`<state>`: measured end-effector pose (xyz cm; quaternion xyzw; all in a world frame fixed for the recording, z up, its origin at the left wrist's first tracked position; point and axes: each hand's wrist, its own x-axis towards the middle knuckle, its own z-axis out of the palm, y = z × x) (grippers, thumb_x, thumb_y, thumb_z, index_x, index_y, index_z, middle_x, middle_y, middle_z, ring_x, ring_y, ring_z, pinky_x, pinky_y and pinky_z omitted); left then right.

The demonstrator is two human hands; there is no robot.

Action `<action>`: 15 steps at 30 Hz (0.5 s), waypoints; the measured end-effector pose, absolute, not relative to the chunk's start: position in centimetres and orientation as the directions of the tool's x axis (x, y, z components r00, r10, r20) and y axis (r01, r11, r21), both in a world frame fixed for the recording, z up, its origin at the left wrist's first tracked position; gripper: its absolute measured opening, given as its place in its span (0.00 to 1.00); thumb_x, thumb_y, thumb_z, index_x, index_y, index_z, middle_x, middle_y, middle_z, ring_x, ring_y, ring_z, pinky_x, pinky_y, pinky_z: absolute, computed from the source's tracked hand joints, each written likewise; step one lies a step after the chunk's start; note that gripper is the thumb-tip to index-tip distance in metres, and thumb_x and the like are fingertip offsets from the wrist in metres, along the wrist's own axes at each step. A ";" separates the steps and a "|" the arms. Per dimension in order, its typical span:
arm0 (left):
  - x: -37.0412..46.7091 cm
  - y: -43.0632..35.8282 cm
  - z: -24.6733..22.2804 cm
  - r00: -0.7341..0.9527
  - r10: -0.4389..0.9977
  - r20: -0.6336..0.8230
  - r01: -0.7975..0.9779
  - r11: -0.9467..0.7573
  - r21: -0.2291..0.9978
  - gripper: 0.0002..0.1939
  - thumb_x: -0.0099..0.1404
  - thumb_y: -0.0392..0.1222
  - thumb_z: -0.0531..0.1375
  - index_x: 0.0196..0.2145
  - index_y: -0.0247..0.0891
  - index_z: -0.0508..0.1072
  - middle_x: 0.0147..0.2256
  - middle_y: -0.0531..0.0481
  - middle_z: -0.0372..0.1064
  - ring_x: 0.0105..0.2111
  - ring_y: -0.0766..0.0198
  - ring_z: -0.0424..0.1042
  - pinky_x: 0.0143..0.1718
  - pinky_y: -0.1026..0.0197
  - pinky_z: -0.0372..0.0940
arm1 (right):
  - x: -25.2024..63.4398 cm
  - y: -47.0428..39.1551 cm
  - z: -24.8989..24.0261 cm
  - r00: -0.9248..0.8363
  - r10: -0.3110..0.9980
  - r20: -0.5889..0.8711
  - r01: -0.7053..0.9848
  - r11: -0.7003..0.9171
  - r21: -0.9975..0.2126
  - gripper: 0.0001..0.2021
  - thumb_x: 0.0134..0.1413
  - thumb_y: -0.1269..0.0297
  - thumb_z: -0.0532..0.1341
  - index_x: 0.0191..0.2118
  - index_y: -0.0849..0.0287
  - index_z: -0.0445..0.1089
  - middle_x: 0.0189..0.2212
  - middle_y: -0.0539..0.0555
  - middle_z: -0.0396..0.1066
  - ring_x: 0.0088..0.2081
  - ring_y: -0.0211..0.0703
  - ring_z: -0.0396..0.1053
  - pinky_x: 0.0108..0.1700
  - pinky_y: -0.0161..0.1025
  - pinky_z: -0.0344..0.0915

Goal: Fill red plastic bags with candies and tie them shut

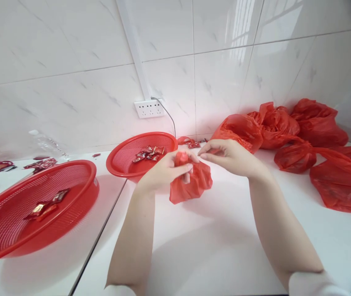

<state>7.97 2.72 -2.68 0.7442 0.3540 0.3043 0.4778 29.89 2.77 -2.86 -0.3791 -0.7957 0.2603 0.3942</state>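
Note:
My left hand is closed round the gathered neck of a small red plastic bag, its thumb across the front. The crumpled body of the bag hangs below the fingers, just above the white table. Close beside it, my right hand is bent with thumb and fingertips together in a pinch. Its fingertips are right by the top of the bag, and anything between them is too small to make out. Behind my left hand stands a round red plastic basket with several wrapped sweets in it.
A larger red basket at left holds a few wrapped packets. Several red plastic bags lie along the wall and at right. Wrappers and a clear bottle lie at back left. A socket strip is on the wall.

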 end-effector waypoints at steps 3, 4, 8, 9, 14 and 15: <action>7.4 2.1 -2.4 0.504 0.803 0.318 0.530 -0.578 0.620 0.17 0.59 0.29 0.55 0.43 0.44 0.74 0.39 0.49 0.72 0.38 0.59 0.72 0.40 0.59 0.66 | 29.7 3.3 -3.3 -0.285 0.839 0.462 0.433 0.543 -0.719 0.10 0.57 0.58 0.59 0.37 0.57 0.75 0.40 0.54 0.76 0.41 0.45 0.72 0.44 0.44 0.69; 7.4 2.1 -2.5 0.470 0.779 0.416 0.587 -0.628 0.512 0.19 0.58 0.27 0.54 0.42 0.43 0.75 0.40 0.49 0.72 0.40 0.59 0.71 0.41 0.59 0.65 | 29.6 3.4 -3.4 -0.293 0.844 0.450 0.433 0.536 -0.724 0.10 0.57 0.58 0.59 0.37 0.56 0.75 0.41 0.54 0.76 0.42 0.46 0.72 0.45 0.45 0.69; 8.1 2.8 -3.3 0.406 0.566 0.717 0.609 -0.753 0.250 0.15 0.58 0.25 0.53 0.36 0.41 0.73 0.40 0.48 0.70 0.42 0.60 0.69 0.44 0.59 0.64 | 28.8 3.4 -3.5 -0.309 0.842 0.443 0.344 0.533 -0.773 0.12 0.60 0.59 0.57 0.45 0.54 0.74 0.50 0.55 0.73 0.52 0.47 0.69 0.53 0.47 0.65; 8.4 2.9 -3.5 0.384 0.522 0.762 0.587 -0.775 0.235 0.14 0.60 0.26 0.53 0.36 0.41 0.73 0.39 0.48 0.70 0.42 0.61 0.69 0.44 0.60 0.65 | 28.7 3.5 -3.6 -0.307 0.837 0.453 0.290 0.535 -0.793 0.14 0.60 0.58 0.57 0.48 0.53 0.72 0.52 0.55 0.71 0.54 0.46 0.67 0.55 0.48 0.64; 9.0 3.0 -3.7 0.339 0.512 0.789 0.533 -0.796 0.287 0.10 0.62 0.29 0.55 0.36 0.40 0.72 0.39 0.49 0.71 0.42 0.62 0.70 0.43 0.62 0.65 | 28.0 4.2 -4.0 -0.338 0.827 0.450 0.013 0.482 -0.876 0.16 0.57 0.53 0.61 0.47 0.55 0.72 0.48 0.56 0.73 0.48 0.45 0.70 0.50 0.46 0.67; 8.9 3.0 -3.6 0.349 0.516 0.782 0.528 -0.798 0.291 0.09 0.61 0.29 0.56 0.35 0.40 0.72 0.39 0.49 0.71 0.41 0.63 0.70 0.42 0.62 0.66 | 28.0 4.3 -4.1 -0.321 0.838 0.440 0.006 0.467 -0.884 0.15 0.55 0.52 0.62 0.42 0.57 0.73 0.44 0.56 0.74 0.45 0.44 0.71 0.47 0.44 0.67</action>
